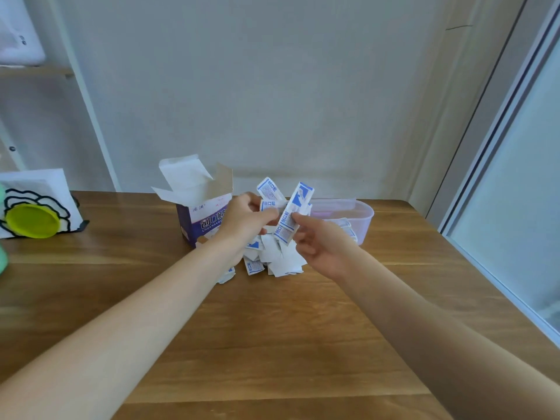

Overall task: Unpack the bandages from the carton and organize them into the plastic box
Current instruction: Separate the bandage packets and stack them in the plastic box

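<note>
While your left hand [247, 216] and right hand [315, 241] both pinch bandages [288, 216] above the loose pile [272, 259] between the open carton [200, 207] and the plastic box [360, 218], square the wrappers edge to edge before you lay them in flat.

A brown wooden table [272, 344] stands against a plain pale wall [272, 86]. A big window [521, 177] on the right lets in daylight. A shelf [36, 71] hangs on the left.
</note>
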The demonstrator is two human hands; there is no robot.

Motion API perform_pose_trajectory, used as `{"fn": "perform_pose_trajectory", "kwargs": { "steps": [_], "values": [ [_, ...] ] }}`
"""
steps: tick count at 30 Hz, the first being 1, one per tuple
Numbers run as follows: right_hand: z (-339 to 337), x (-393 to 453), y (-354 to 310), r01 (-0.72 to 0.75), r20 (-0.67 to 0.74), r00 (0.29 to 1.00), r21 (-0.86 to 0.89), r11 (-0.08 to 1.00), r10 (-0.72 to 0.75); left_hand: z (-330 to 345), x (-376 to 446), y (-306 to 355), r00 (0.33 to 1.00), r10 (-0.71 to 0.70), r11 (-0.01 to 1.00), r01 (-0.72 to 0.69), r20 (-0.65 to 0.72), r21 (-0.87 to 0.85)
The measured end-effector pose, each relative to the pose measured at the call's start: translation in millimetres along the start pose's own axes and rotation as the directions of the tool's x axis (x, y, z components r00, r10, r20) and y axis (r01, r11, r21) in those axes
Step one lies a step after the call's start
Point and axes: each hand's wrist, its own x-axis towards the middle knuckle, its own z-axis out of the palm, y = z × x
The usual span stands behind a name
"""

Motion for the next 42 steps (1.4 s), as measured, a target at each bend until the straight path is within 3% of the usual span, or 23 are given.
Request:
{"fn": "perform_pose_trajectory", "kwargs": {
  "steps": [4,9,12,17,22,25,28,30,32,33,34,35,36,37,38,39,40,42],
  "values": [
    [-2,4,0,0.088,-0.131,0.986,-0.108,0.990,-0.102,-1,-4,0,0.997,0.043,0.997,-0.046,0.059,0.061],
    [-3,-1,-8,0.174,-0.187,0.958,-0.228,0.958,-0.218,-4,-10,0,0.986,0.025,0.984,-0.053,0.164,0.170],
    [-5,-1,-15,0.216,-0.216,0.934,-0.286,0.934,-0.283,-4,-9,-1,0.990,-0.049,0.994,0.036,0.133,0.102],
    [-3,-7,-33,0.275,-0.241,0.897,-0.352,0.895,-0.370,-5,-5,-2,0.990,-0.001,0.994,-0.015,0.140,0.111],
    [-16,-4,-46,0.230,-0.409,0.849,-0.287,0.930,-0.336,-7,0,-4,0.996,-0.087,0.996,0.088,-0.033,0.014],
    [-18,-6,-38,0.096,-0.318,0.933,-0.227,0.969,-0.167,-3,-3,-7,0.992,-0.124,0.990,0.123,-0.012,-0.062],
    [-8,-12,-25,0.022,-0.133,0.990,-0.204,0.979,-0.050,7,-12,-6,0.986,-0.099,0.993,0.106,0.134,-0.042],
    [-2,-11,-20,0.049,-0.088,0.994,-0.195,0.980,-0.067,11,-17,-3,0.960,-0.081,0.996,0.072,0.267,0.043],
    [-1,-7,-21,0.136,-0.106,0.979,-0.297,0.945,-0.174,11,-19,1,0.936,-0.073,0.993,0.034,0.345,0.117],
    [-3,-6,-23,0.192,-0.115,0.958,-0.419,0.887,-0.261,9,-19,1,0.934,-0.070,0.990,0.023,0.350,0.138],
    [-6,-4,-24,0.257,-0.085,0.923,-0.592,0.764,-0.376,7,-17,0,0.939,-0.067,0.988,0.015,0.337,0.155],
    [-11,-4,-25,0.330,0.030,0.868,-0.780,0.531,-0.496,5,-15,-2,0.950,-0.063,0.985,0.009,0.307,0.174],
    [-16,-4,-25,0.358,0.206,0.817,-0.913,0.193,-0.539,4,-12,-5,0.962,-0.064,0.982,0.013,0.266,0.188],
    [-22,-4,-23,0.335,0.367,0.800,-0.930,-0.153,-0.475,3,-11,-9,0.972,-0.072,0.979,0.026,0.223,0.202],
    [-27,-4,-18,0.303,0.461,0.812,-0.857,-0.417,-0.357,2,-10,-13,0.978,-0.082,0.974,0.038,0.191,0.223],
    [-34,-4,-13,0.287,0.486,0.838,-0.779,-0.558,-0.248,2,-10,-18,0.980,-0.091,0.965,0.044,0.176,0.259],
    [-39,-4,-8,0.289,0.483,0.859,-0.733,-0.616,-0.171,3,-11,-24,0.980,-0.095,0.949,0.037,0.172,0.312],
    [-49,-5,-1,0.314,0.471,0.876,-0.718,-0.621,-0.101,8,-12,-33,0.979,-0.071,0.887,-0.025,0.190,0.461]
  ]
}}
